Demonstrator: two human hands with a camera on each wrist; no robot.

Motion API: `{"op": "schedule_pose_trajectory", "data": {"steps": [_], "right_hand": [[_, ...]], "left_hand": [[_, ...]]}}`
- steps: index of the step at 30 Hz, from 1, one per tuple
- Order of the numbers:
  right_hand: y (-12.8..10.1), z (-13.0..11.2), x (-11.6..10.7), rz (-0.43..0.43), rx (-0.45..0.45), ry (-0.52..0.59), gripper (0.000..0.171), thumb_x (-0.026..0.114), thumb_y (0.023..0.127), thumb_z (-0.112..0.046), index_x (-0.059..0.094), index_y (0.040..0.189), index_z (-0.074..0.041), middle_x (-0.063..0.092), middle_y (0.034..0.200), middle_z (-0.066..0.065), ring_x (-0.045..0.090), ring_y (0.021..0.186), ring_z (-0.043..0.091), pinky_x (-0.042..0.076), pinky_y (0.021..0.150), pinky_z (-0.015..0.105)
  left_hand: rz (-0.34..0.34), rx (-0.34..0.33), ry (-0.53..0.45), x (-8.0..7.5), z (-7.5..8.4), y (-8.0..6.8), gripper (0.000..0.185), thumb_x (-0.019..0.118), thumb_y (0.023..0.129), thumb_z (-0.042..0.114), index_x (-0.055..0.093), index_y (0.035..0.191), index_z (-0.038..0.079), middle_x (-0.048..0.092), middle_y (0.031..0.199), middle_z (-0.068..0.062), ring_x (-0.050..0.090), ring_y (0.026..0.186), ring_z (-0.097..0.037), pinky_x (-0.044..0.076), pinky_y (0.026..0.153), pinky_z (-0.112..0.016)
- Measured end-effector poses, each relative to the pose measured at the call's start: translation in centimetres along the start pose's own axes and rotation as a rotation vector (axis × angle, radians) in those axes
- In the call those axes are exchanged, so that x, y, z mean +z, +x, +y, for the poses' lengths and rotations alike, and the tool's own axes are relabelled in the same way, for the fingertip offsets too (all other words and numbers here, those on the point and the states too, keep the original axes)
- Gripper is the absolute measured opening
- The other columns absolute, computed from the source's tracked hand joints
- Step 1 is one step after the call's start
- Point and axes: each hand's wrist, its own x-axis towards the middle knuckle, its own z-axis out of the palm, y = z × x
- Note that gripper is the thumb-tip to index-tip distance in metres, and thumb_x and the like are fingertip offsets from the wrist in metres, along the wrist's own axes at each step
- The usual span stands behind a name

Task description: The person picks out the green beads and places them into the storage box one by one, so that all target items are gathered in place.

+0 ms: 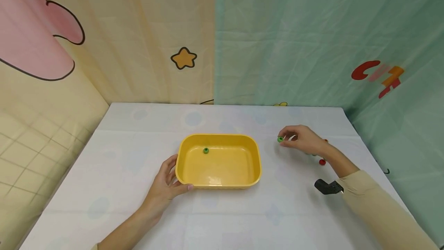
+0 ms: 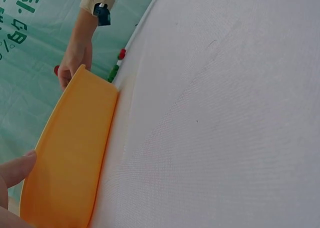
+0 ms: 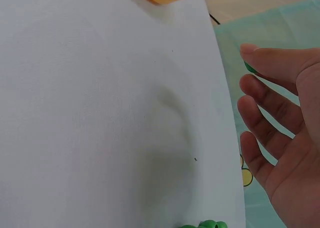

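Observation:
A yellow rectangular tray (image 1: 222,134) sits mid-table, with one green bead (image 1: 206,150) lying inside toward its back left. My left hand (image 1: 163,186) grips the tray's left end, thumb over the front left corner and fingers along the side; its thumb (image 2: 20,169) also shows at the rim in the left wrist view. To the right of the tray, my right hand (image 1: 301,139) pinches a green bead (image 1: 280,139) between thumb and fingertips, above the table. Much of that bead hides behind the thumb in the right wrist view.
Beyond my right hand lie a red bead (image 1: 322,162) and some green beads (image 3: 212,224), partly hidden by the forearm in the head view. A black wrist camera (image 1: 327,187) juts from the right sleeve. Printed curtains (image 1: 277,41) hang close behind the table.

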Motion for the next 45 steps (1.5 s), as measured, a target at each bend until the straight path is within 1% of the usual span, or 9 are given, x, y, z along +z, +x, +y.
{"op": "schedule_pose_trajectory", "data": {"steps": [5,8,13,19,24,29,35,40,45], "right_hand": [[0.8,-0.6,0.1,-0.009,-0.001,-0.001,0.018,0.079,0.094,-0.013,0.073,0.11,-0.009,0.07,0.104,-0.001,0.062,0.096,0.022,0.059,0.087,0.035],[1.3,-1.1,0.2,-0.025,-0.01,0.015,0.018,0.078,0.093,-0.011,0.073,0.111,-0.008,0.07,0.103,0.0,0.062,0.095,0.023,0.059,0.086,0.035],[2.7,-2.1,0.4,-0.065,-0.06,0.026,0.017,0.078,0.093,-0.01,0.073,0.109,-0.008,0.07,0.103,0.0,0.063,0.095,0.022,0.06,0.085,0.037],[4.4,-4.1,0.7,-0.116,-0.099,0.029,0.016,0.078,0.094,-0.011,0.073,0.11,-0.008,0.07,0.105,0.001,0.064,0.097,0.023,0.059,0.089,0.043],[5.9,-5.9,1.1,-0.164,-0.128,0.042,0.015,0.077,0.095,-0.013,0.073,0.109,-0.009,0.07,0.106,0.001,0.064,0.099,0.022,0.06,0.091,0.041],[7.3,-7.6,1.7,-0.209,-0.164,0.073,0.014,0.077,0.095,-0.014,0.074,0.108,-0.01,0.07,0.104,-0.001,0.064,0.099,0.021,0.059,0.092,0.04],[8.7,-9.1,2.5,-0.259,-0.227,0.092,0.013,0.076,0.096,-0.013,0.074,0.108,-0.008,0.071,0.102,0.0,0.064,0.099,0.022,0.059,0.092,0.04],[9.9,-10.2,3.3,-0.275,-0.256,0.074,0.012,0.077,0.095,-0.013,0.074,0.107,-0.01,0.071,0.102,-0.002,0.064,0.098,0.021,0.058,0.091,0.038],[11.0,-11.5,4.2,-0.293,-0.301,0.075,0.011,0.076,0.095,-0.013,0.074,0.106,-0.01,0.071,0.101,-0.003,0.065,0.098,0.02,0.058,0.09,0.04]], "left_hand": [[-0.003,0.004,-0.004,0.1,0.0,0.0,0.107,0.088,0.079,0.0,0.021,0.161,0.015,0.023,0.166,-0.002,0.031,0.149,-0.026,0.038,0.114,-0.027],[-0.002,0.005,-0.016,0.1,0.0,0.0,0.106,0.088,0.079,-0.001,0.022,0.161,0.016,0.025,0.165,-0.001,0.031,0.149,-0.025,0.038,0.114,-0.027],[0.001,0.014,-0.026,0.1,0.1,0.0,0.103,0.086,0.082,-0.003,0.023,0.161,0.015,0.025,0.165,-0.002,0.03,0.15,-0.025,0.037,0.115,-0.028],[0.0,0.017,-0.037,0.1,0.3,0.0,0.101,0.084,0.083,-0.003,0.022,0.161,0.013,0.024,0.166,-0.005,0.029,0.15,-0.026,0.036,0.117,-0.031],[-0.001,0.012,-0.035,0.1,0.3,0.0,0.101,0.084,0.083,-0.004,0.022,0.161,0.013,0.024,0.166,-0.004,0.03,0.15,-0.025,0.036,0.117,-0.031],[-0.003,0.015,-0.032,0.1,0.5,0.0,0.101,0.084,0.084,-0.003,0.021,0.161,0.012,0.023,0.166,-0.005,0.03,0.15,-0.026,0.035,0.117,-0.032],[-0.007,0.013,-0.042,0.2,0.3,0.1,0.102,0.084,0.083,-0.004,0.021,0.161,0.013,0.024,0.166,-0.004,0.031,0.149,-0.026,0.037,0.116,-0.031],[-0.005,-0.001,-0.043,0.2,0.2,0.2,0.104,0.085,0.082,-0.003,0.022,0.161,0.016,0.025,0.165,-0.001,0.032,0.149,-0.025,0.039,0.114,-0.029],[-0.006,0.003,-0.037,0.0,0.2,0.1,0.103,0.084,0.082,-0.004,0.021,0.161,0.015,0.025,0.165,-0.003,0.03,0.15,-0.027,0.04,0.113,-0.029]]}}
